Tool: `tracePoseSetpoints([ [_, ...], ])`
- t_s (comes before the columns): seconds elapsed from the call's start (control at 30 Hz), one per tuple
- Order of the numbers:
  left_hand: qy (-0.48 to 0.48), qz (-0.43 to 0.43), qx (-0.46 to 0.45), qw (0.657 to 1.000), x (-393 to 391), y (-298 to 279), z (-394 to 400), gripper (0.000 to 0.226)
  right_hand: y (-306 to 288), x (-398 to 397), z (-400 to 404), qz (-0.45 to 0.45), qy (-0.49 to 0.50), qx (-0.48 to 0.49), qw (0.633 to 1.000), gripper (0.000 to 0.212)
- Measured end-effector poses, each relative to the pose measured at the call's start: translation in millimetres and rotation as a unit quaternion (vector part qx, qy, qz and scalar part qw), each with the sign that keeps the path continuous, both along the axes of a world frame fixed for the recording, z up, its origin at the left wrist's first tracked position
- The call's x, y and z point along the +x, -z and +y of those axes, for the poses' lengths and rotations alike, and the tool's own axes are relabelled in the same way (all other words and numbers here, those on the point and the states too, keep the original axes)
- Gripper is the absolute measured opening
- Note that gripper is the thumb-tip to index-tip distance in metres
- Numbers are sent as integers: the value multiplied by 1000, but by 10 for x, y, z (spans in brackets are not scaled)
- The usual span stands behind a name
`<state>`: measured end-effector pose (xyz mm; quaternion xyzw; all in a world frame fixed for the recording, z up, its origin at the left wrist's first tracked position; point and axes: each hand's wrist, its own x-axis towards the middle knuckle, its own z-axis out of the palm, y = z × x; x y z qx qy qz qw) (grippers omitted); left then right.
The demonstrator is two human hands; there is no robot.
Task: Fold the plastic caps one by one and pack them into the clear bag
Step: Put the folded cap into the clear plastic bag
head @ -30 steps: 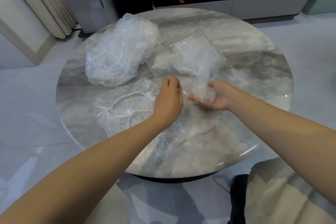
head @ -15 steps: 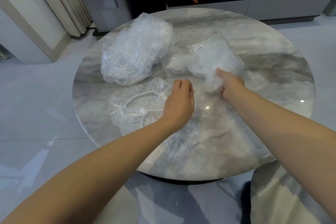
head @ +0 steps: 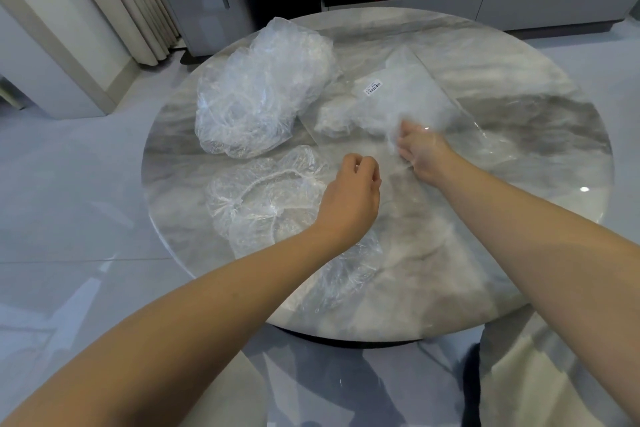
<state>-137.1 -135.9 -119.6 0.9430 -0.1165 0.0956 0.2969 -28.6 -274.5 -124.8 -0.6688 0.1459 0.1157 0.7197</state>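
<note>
The clear bag (head: 415,94), with a barcode label, lies on the far right of the round marble table (head: 519,253); a white wad of folded caps (head: 346,120) sits inside it. My right hand (head: 420,151) is inside the bag's mouth, seen blurred through the film, with its fingers closed on a folded cap beside the wad. My left hand (head: 351,198) is curled, pinching the bag's near open edge. One unfolded plastic cap (head: 266,198) with a white elastic rim lies flat under my left wrist. A heap of loose caps (head: 259,97) sits at the back left.
A low grey cabinet (head: 519,7) with a marble top stands behind the table. Curtains (head: 131,0) hang at the back left. Tiled floor surrounds the table, and a pale cushion or seat (head: 540,378) lies at the bottom right.
My right hand carried the folded cap from above the table's middle forward into the bag's mouth. My left hand stayed closed at the bag's edge. The view shifted left.
</note>
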Motion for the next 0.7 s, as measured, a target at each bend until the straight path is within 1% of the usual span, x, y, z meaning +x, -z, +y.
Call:
tracePoseSetpoints([
  [0.07, -3, 3, 24, 1000, 13, 26, 25, 10, 48, -24, 0, -15, -46, -104, 993, 38],
  [0.13, -3, 3, 43, 999, 21, 40, 24, 13, 10, -127, -20, -41, -75, -213, 973, 52],
  [0.2, -5, -1, 56, 998, 31, 21, 16, 15, -48, -250, -50, -68, -99, -339, 933, 56],
  [0.27, -6, -8, 69, 998, 39, -3, 4, 16, -84, -383, -75, -92, -134, -433, 887, 56],
  [0.33, -3, -14, 81, 997, 38, -17, -11, 17, -152, -534, -84, -99, -172, -477, 856, 59],
  [0.4, -2, -12, 91, 996, 27, -21, -24, 20, -218, -682, -100, -77, -213, -497, 838, 59],
  [0.57, 3, 25, 106, 994, -89, -87, -8, 32, -447, -1050, -173, -52, -314, -557, 767, 47],
  [0.63, 7, 27, 106, 994, -173, -138, 18, 33, -534, -1195, -194, -61, -334, -574, 745, 46],
  [0.7, 12, 29, 101, 994, -270, -197, 52, 33, -610, -1328, -186, -86, -339, -584, 733, 44],
])
